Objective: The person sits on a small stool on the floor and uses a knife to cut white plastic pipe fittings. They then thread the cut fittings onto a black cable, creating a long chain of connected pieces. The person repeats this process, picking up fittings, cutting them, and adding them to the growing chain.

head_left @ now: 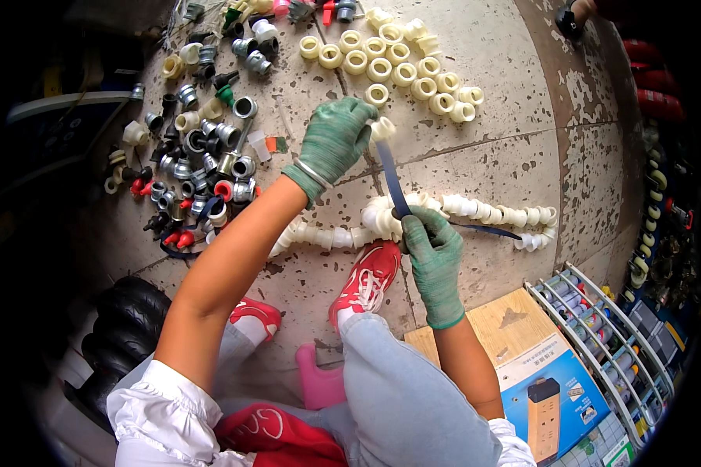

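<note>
My left hand (336,142), in a green knit glove, is closed at the edge of a cream plastic ring fitting (382,129); its fingertips are partly hidden. A dark blue flat strap (391,175) runs down from that ring to my right hand (432,261), also gloved in green, which pinches it between thumb and fingers. Just behind the right hand, a string of white and cream ring fittings (483,210) is threaded in a long loop on the floor. More strap (487,229) shows inside the loop.
Loose cream rings (398,53) stand grouped at the far side. Metal, black and red pipe fittings (202,167) are heaped at left. Near right are a wooden board (514,319), a blue printed box (553,397) and a white wire rack (600,335). Black rounded objects (128,323) lie at near left.
</note>
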A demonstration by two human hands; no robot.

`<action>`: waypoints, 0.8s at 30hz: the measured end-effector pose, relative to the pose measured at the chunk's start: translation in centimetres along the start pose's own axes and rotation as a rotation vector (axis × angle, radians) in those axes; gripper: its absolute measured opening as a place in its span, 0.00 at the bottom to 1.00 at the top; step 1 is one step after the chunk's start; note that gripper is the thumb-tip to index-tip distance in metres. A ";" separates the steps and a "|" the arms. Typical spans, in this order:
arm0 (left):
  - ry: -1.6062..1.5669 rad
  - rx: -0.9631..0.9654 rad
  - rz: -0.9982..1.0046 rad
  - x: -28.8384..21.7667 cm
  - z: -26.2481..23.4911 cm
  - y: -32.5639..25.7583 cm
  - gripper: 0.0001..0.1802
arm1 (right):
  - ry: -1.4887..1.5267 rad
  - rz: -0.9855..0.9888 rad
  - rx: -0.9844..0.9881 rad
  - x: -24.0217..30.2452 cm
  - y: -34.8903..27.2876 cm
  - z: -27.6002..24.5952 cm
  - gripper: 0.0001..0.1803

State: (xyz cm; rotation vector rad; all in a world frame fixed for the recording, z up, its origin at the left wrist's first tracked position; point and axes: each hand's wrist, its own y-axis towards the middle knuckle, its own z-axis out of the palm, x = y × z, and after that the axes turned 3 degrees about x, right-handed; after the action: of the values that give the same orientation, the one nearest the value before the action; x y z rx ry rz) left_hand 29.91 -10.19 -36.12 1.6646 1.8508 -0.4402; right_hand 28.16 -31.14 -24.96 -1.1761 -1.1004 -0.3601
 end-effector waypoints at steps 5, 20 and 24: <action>0.177 0.142 0.067 -0.8 3.7 -3.9 0.18 | -0.007 0.005 -0.005 -0.1 -0.1 1.0 0.08; -0.193 0.744 0.018 -6.3 8.7 -2.0 0.17 | -0.025 0.020 -0.065 -0.7 -0.4 0.4 0.09; -0.856 0.214 -0.505 -2.6 7.4 -6.0 0.20 | 0.080 0.054 -0.139 -0.6 0.3 -0.9 0.09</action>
State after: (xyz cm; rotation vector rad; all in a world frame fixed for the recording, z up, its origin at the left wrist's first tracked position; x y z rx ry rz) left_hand 25.72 -17.67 -41.06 0.8488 1.5383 -1.3546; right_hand 28.56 -31.92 -25.62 -1.3008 -0.9846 -0.4439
